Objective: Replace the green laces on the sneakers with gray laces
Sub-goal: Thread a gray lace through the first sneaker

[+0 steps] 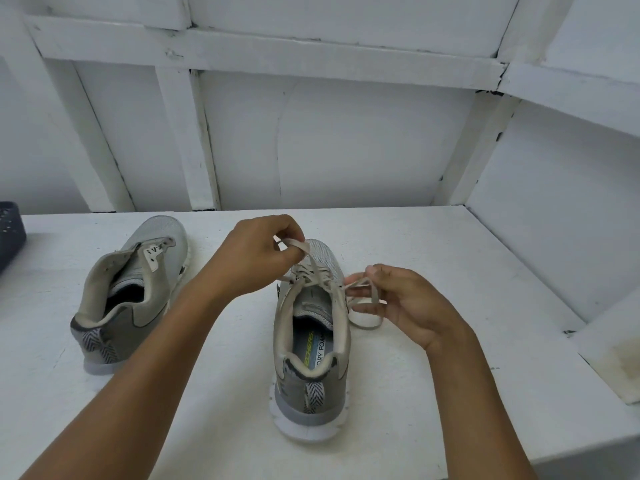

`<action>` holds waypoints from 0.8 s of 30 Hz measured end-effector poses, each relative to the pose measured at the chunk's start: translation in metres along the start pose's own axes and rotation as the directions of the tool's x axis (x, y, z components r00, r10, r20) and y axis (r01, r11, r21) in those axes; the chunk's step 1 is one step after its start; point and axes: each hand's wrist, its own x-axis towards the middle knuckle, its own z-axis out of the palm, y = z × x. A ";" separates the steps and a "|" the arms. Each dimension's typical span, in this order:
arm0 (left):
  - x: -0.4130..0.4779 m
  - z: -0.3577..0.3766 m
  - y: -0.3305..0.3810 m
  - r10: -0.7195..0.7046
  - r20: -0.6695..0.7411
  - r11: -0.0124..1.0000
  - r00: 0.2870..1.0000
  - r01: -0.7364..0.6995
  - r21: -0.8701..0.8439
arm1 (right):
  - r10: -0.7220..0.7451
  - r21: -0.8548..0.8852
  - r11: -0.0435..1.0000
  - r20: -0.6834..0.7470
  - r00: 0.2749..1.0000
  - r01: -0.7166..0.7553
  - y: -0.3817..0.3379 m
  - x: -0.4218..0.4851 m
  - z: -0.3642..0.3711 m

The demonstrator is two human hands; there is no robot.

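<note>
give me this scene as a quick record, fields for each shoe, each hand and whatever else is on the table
surface: white table
laced sneaker: upright, heel toward camera, gray lace through its eyelets
unlaced sneaker: upright, further left, no lace visible
left hand: pinches a loop of the lace above the toe
right hand: pinches the lace's other end beside the shoe
other: dark perforated basket at the left edge
green laces: none in view
</note>
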 end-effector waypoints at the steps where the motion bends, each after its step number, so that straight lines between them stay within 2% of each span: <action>1: 0.000 0.000 0.000 0.005 0.045 1.000 0.999 -0.006 0.011 | -0.010 0.139 0.990 0.004 1.000 0.010 -0.001 0.000 0.001; 3: -0.001 -0.001 0.000 0.015 0.172 0.999 0.985 -0.023 0.048 | -0.007 0.388 0.922 0.005 1.000 0.005 -0.002 0.001 0.001; 4: -0.002 -0.002 0.000 0.007 0.248 0.996 0.969 -0.028 0.079 | 0.008 0.439 0.898 -0.014 1.000 -0.001 -0.002 0.001 0.001; 6: -0.004 -0.001 0.000 -0.019 0.365 0.990 0.931 -0.033 0.135 | 0.054 0.402 0.916 -0.078 0.996 -0.018 0.000 0.004 0.001; 8: -0.005 0.000 -0.002 -0.034 0.421 0.986 0.906 -0.037 0.161 | 0.075 0.246 0.969 -0.142 0.987 -0.039 0.001 0.004 -0.001; 10: -0.006 0.001 -0.005 -0.039 0.439 0.984 0.898 -0.042 0.173 | 0.052 -0.067 0.996 -0.165 0.985 -0.064 0.002 0.003 -0.002; 12: -0.006 0.000 -0.007 -0.044 0.437 0.986 0.898 -0.030 0.162 | 0.056 -0.373 0.924 -0.085 0.995 -0.084 0.003 0.001 -0.002; 14: -0.006 -0.001 -0.007 -0.053 0.442 0.988 0.895 -0.018 0.154 | 0.078 -0.432 0.900 0.027 0.997 -0.059 0.005 0.001 0.001; 17: -0.005 -0.001 -0.008 -0.079 0.458 0.987 0.886 0.003 0.163 | 0.005 -0.231 0.973 0.054 0.999 0.007 0.007 0.003 0.001; 19: -0.005 -0.001 -0.007 -0.089 0.469 0.986 0.879 0.011 0.166 | -0.057 -0.009 0.998 0.029 0.998 0.058 0.005 0.005 -0.001; 22: -0.005 -0.002 -0.007 -0.086 0.475 0.989 0.875 0.018 0.147 | -0.085 0.369 0.925 -0.022 0.996 0.087 0.000 0.006 -0.009; 24: -0.005 -0.001 -0.007 -0.077 0.471 0.991 0.879 0.017 0.131 | -0.076 0.480 0.872 -0.050 0.996 0.091 -0.003 0.004 -0.012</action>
